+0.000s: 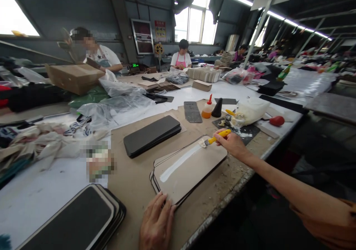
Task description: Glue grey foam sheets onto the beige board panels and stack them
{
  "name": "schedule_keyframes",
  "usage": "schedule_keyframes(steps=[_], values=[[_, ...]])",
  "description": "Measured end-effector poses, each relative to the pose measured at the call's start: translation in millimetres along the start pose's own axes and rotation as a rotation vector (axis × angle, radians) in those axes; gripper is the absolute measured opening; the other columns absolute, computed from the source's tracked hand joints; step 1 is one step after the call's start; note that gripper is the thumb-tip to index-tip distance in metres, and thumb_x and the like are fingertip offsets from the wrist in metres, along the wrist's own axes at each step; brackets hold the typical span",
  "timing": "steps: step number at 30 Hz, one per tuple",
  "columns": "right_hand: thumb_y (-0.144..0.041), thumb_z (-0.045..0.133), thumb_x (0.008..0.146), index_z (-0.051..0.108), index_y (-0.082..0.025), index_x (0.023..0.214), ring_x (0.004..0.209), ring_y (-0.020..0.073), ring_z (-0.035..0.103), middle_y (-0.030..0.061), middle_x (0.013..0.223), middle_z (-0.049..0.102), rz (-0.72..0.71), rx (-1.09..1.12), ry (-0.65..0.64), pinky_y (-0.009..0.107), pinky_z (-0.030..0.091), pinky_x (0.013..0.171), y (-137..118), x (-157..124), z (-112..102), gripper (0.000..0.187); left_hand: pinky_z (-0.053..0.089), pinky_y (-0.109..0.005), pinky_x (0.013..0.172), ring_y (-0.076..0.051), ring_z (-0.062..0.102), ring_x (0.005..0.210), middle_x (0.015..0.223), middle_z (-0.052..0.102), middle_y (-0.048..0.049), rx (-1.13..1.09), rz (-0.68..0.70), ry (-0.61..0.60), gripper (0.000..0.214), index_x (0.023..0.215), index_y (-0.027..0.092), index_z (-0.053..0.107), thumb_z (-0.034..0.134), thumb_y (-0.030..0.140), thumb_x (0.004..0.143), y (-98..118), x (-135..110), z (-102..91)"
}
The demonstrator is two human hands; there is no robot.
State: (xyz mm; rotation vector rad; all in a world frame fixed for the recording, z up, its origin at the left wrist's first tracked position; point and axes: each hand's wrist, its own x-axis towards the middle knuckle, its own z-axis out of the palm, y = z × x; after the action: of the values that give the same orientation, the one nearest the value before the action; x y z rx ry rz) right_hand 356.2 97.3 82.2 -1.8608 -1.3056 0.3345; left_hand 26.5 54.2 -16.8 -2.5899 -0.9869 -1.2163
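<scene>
My right hand [232, 143] is closed round a yellow-handled brush [215, 137], its bristles on the far end of a tan rectangular panel [191, 172]. A white streak of glue [180, 162] runs along that panel, which tops a small stack on the brown work board. My left hand [157, 222] lies flat with fingers stretched, pressing the near corner of the same stack.
A dark stack of panels [151, 134] lies behind, another stack [75, 222] at the near left. An orange glue bottle [207, 108], black cone [217, 108], glue bag [249, 112] and red object [277, 120] stand beyond. The table edge [236, 185] runs at right. Other people work at the far end.
</scene>
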Motion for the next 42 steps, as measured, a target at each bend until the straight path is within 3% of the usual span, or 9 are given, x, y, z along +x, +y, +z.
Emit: schedule_keyframes(steps=[5,11,17,22,25,29,34,37,42], values=[[-0.04,0.05,0.08,0.06,-0.019,0.078,0.055,0.0171,0.064,0.0025,0.066,0.066,-0.032,-0.234,0.063,0.027,0.047,0.058,6,4,-17,0.023,0.052,-0.032,0.081,-0.021,0.06,0.099,0.1,0.064,-0.0089,0.025,0.029,0.001,0.021,0.102,0.017,0.061,0.057,0.019,0.081,-4,-4,4.2],[-0.035,0.047,0.082,0.06,-0.02,0.078,0.07,0.0183,0.064,0.0046,0.078,0.067,-0.268,-0.363,0.087,0.028,0.046,0.07,-7,-15,-14,0.02,0.052,-0.034,0.082,-0.022,0.06,0.098,0.101,0.064,-0.0097,0.016,-0.004,0.015,0.021,0.102,0.016,0.06,0.056,0.019,0.081,-1,-4,6.0],[-0.032,0.046,0.086,0.058,-0.019,0.081,0.076,0.0162,0.061,0.0041,0.082,0.065,-0.376,-0.17,-0.052,0.027,0.045,0.075,-47,-64,23,0.018,0.053,-0.034,0.079,-0.021,0.062,0.093,0.097,0.065,-0.0102,-0.015,-0.101,0.071,0.017,0.098,0.015,0.059,0.05,0.023,0.086,8,4,1.0],[-0.027,0.048,0.086,0.058,-0.019,0.082,0.075,0.0131,0.06,0.0021,0.08,0.063,-0.367,0.094,-0.201,0.023,0.045,0.072,-90,-113,56,0.014,0.055,-0.031,0.077,-0.019,0.064,0.09,0.095,0.065,-0.0102,-0.019,-0.108,0.086,0.017,0.095,0.015,0.061,0.048,0.025,0.087,11,6,-1.2],[-0.026,0.049,0.085,0.059,-0.019,0.081,0.072,0.0117,0.059,0.0009,0.077,0.063,-0.332,0.194,-0.257,0.021,0.046,0.068,-99,-128,61,0.013,0.055,-0.032,0.078,-0.02,0.063,0.091,0.097,0.065,-0.0102,-0.036,-0.114,0.085,0.018,0.096,0.016,0.061,0.049,0.025,0.086,11,4,-1.3],[-0.034,0.048,0.084,0.06,-0.019,0.081,0.063,0.0119,0.059,0.0013,0.075,0.063,-0.236,0.178,-0.205,0.022,0.047,0.06,-72,-119,43,0.02,0.055,-0.034,0.08,-0.02,0.063,0.094,0.099,0.064,-0.0092,-0.051,-0.132,0.05,0.018,0.095,0.017,0.063,0.049,0.024,0.086,10,1,-0.4],[-0.042,0.051,0.079,0.06,-0.02,0.077,0.058,0.0161,0.064,0.0023,0.074,0.066,-0.095,-0.039,0.039,0.026,0.048,0.057,-12,-83,-9,0.023,0.054,-0.034,0.083,-0.02,0.062,0.095,0.1,0.063,-0.0099,-0.04,-0.126,0.046,0.017,0.095,0.016,0.062,0.05,0.022,0.086,7,-4,2.5],[-0.043,0.05,0.079,0.059,-0.021,0.076,0.058,0.0175,0.065,0.0026,0.075,0.067,-0.027,-0.145,0.123,0.027,0.048,0.056,7,-66,-35,0.025,0.054,-0.034,0.083,-0.02,0.062,0.097,0.101,0.063,-0.0101,-0.026,-0.098,0.02,0.017,0.098,0.016,0.061,0.051,0.022,0.085,5,-5,3.9],[-0.04,0.046,0.083,0.059,-0.021,0.08,0.071,0.0187,0.065,0.0053,0.082,0.067,-0.209,-0.261,0.163,0.029,0.048,0.07,13,-57,-43,0.023,0.054,-0.034,0.082,-0.021,0.062,0.096,0.099,0.063,-0.0109,-0.003,-0.066,0.028,0.018,0.099,0.014,0.059,0.051,0.022,0.085,8,-1,1.3]])
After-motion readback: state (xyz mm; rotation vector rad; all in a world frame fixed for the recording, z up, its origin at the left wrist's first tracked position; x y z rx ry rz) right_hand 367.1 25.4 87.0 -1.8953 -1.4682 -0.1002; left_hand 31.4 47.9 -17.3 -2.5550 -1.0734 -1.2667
